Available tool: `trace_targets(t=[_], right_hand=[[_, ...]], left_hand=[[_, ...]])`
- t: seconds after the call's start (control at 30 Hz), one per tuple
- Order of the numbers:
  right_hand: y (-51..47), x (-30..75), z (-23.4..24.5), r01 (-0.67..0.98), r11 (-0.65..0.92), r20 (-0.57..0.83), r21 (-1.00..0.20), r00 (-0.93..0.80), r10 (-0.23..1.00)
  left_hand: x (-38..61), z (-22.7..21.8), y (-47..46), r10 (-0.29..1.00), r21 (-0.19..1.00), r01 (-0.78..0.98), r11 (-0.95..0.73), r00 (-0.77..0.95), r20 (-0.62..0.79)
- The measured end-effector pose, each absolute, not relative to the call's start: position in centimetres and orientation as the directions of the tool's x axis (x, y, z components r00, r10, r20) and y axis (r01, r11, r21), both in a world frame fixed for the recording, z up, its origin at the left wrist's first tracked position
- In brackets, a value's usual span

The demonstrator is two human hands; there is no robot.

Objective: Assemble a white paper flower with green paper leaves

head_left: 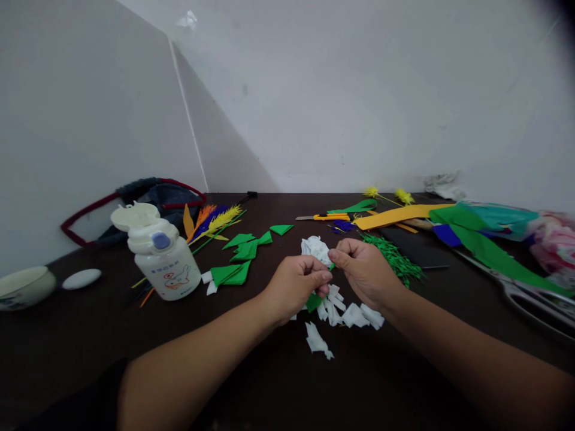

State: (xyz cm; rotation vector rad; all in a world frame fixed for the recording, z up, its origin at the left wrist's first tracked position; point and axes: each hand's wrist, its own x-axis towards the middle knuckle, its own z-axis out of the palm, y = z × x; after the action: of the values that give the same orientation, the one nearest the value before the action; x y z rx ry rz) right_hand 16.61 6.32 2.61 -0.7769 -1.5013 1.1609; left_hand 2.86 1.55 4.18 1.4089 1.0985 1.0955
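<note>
Pinching at the base of a crumpled white flower (315, 248), my right hand (366, 269) has its thumb and forefinger drawn together, with a bit of green showing at their tips. My left hand (294, 284) sits just beside it, thumb pressed towards the forefinger and the other fingers curled in. Some green paper (313, 302) shows beneath that hand; I can't tell exactly how it is gripped. The flower is rounded and ruffled, like bunched thin paper, and its head lies just beyond my fingertips, between and slightly past both hands.

Below my hands, soft white scraps (354, 315) lie in crinkled, uneven strips on the smooth dark table (251, 389). To the left are flat, folded green pieces (233, 274) with pointed corners. Close by my right hand is a bushy, finely fringed green bundle (398, 260), and past it a cutter (332, 217) with a yellow handle and its metal blade out.

Farther right, a long, flat orange-yellow strip (404, 214) stretches near a pair of metal scissors (525, 293). Well to the left stand a whitish bottle (168, 269) with its lid flipped up and, farther off, a round bowl (27, 287) beside a smooth white oval (81, 279).
</note>
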Motion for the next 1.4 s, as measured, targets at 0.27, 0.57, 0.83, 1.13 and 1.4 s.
trace_targets(t=[0.27, 0.57, 0.83, 1.13, 1.4], right_hand=[[6.3, 16.8, 2.9, -0.004, 0.363, 0.356, -0.932, -0.210, 0.911], [6.2, 17.4, 3.6, -0.228, 0.266, 0.336, -0.937, -0.377, 0.863], [6.5, 16.6, 2.7, -0.139, 0.317, 0.340, -0.938, -0.200, 0.919], [6.1, 17.2, 3.5, 0.141, 0.425, 0.363, -0.894, -0.326, 0.873], [4.9, 16.9, 4.1, 0.085, 0.519, 0.444, -0.851, -0.410, 0.796]], left_hand=[[2.8, 4.2, 1.5, 0.981, 0.980, 0.168, -0.105, 0.177, 0.074], [2.8, 4.2, 1.6, 0.981, 0.993, 0.078, -0.087, 0.179, 0.071], [2.6, 4.0, 1.6, 0.969, 0.948, 0.258, -0.184, 0.210, 0.131], [1.9, 3.8, 2.2, 0.947, 0.890, 0.350, -0.292, 0.235, 0.218], [2.5, 3.5, 2.6, 0.970, 0.979, -0.006, -0.205, 0.135, 0.204]])
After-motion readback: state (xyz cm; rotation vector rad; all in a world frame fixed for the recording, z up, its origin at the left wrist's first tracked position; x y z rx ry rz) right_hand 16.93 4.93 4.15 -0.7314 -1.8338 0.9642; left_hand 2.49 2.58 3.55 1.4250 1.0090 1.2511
